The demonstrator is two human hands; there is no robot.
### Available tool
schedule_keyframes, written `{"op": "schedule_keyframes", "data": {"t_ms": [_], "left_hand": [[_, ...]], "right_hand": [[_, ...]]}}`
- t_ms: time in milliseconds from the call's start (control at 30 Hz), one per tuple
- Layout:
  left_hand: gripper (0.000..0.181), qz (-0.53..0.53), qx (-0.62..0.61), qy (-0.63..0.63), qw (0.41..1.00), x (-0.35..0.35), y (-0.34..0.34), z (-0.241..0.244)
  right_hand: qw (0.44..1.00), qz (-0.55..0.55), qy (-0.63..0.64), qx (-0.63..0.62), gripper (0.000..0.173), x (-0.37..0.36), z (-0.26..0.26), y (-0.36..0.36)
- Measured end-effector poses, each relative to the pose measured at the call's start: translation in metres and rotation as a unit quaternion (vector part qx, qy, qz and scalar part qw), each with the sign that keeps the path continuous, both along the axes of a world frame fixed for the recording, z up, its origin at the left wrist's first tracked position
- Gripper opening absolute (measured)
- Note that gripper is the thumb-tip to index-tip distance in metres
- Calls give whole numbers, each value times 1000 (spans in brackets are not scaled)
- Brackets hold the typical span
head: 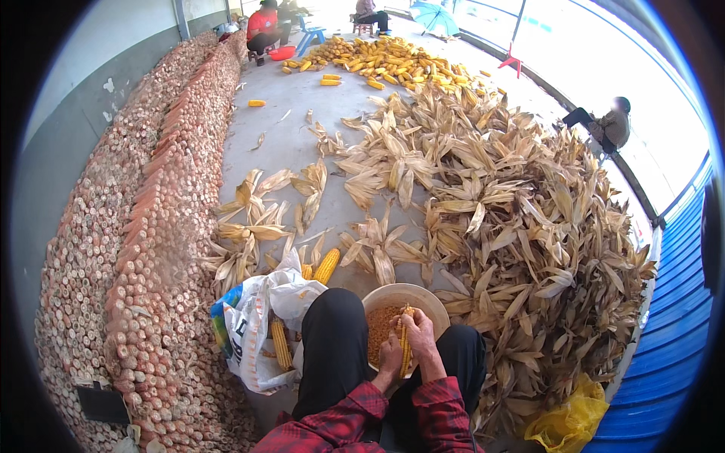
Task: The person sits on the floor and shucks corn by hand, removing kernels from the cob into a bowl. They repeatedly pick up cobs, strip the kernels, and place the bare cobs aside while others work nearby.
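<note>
Both hands are together over a pale round basin between my knees. An ear of yellow corn stands nearly upright between them. My left hand grips its lower part, and my right hand is closed around it near the top. Loose corn kernels cover the basin's bottom, partly hidden by my hands. By my left knee sits a white woven plastic sack, its mouth spread wide, with a corn ear inside. Another yellow ear leans out just beyond the sack.
Stacked corncobs line the left wall. Dry husks are heaped on my right, with a yellow mesh bag at their near edge. Husked ears lie piled ahead. Seated people are farther off, one at the right.
</note>
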State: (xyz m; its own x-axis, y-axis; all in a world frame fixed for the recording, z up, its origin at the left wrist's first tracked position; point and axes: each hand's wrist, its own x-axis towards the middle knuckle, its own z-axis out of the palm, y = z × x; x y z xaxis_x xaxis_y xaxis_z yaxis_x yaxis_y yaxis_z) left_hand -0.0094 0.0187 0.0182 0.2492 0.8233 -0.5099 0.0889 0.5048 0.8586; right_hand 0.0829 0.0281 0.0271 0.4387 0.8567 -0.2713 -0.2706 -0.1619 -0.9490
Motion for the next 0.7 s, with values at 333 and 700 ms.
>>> {"op": "schedule_keyframes", "data": {"t_ms": [333,700], "left_hand": [[60,-13,-95,-133,986,-2,-1,-1],[58,-23,-56,-131,989,1,0,-14]], "right_hand": [[998,17,-52,-11,16,4,-1,2],[999,21,30,-3,22,6,1,-3]]}}
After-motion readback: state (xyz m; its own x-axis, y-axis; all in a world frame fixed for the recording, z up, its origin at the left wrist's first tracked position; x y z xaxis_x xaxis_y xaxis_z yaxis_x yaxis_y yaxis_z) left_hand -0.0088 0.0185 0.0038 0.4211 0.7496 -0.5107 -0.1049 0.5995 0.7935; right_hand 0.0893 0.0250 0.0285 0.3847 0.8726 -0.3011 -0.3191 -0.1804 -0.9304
